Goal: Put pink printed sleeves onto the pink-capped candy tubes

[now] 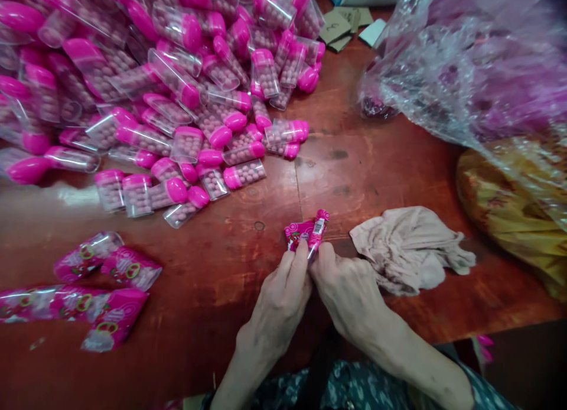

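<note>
Both hands meet near the front middle of the red-brown wooden table point(354, 162). My left hand point(279, 306) and my right hand point(349, 292) pinch together a small pink printed wrapper point(306, 231) that sticks up between the fingertips. Whether a tube is inside it is hidden by my fingers. A big heap of clear tubes with pink caps point(168, 85), filled with small pink candy balls, covers the far left of the table. Several wrapped pink packets point(101, 283) lie at the left front.
A crumpled beige cloth point(411, 247) lies just right of my hands. Large clear plastic bags point(469, 61) with pink contents and a yellow bag point(509, 209) fill the right side. Cardboard scraps point(343, 26) lie at the back.
</note>
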A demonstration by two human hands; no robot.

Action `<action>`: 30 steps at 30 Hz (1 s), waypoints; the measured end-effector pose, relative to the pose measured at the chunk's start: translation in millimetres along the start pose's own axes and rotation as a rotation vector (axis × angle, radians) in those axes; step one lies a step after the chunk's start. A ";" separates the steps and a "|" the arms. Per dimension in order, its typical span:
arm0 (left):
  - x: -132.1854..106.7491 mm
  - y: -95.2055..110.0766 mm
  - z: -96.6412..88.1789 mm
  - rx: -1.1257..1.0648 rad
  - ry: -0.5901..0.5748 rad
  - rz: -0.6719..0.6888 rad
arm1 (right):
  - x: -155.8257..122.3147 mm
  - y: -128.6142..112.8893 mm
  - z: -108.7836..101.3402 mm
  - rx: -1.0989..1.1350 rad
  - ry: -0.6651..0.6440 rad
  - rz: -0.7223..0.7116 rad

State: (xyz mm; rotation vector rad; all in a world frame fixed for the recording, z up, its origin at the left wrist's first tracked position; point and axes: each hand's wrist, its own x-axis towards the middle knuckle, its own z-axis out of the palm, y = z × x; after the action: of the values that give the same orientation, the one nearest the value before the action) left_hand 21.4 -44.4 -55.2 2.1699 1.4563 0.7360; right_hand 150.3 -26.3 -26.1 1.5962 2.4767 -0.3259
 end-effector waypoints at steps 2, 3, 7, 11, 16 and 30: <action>-0.8 -0.9 0.3 0.014 0.013 -0.003 | 1.5 4.2 3.4 0.018 0.026 -0.057; -1.2 -1.0 0.5 0.020 0.023 -0.005 | 1.9 6.2 5.4 0.041 0.044 -0.081; -2.8 0.0 1.4 -0.025 0.036 -0.016 | 0.5 9.9 13.6 0.157 0.113 -0.109; -3.6 0.1 3.1 -0.103 0.022 -0.038 | -1.3 8.5 13.9 0.177 0.116 -0.150; -1.9 -1.1 4.8 -0.168 0.099 -0.053 | 0.2 7.4 9.5 0.144 0.099 -0.169; 13.5 12.9 -13.1 -0.216 0.311 -0.016 | 6.9 4.5 -21.8 0.155 0.089 -0.243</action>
State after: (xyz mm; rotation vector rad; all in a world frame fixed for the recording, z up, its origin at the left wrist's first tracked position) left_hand 26.4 -35.8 -34.7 1.9417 1.4579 1.2089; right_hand 151.0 -12.5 -7.4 1.3901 2.7815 -0.5014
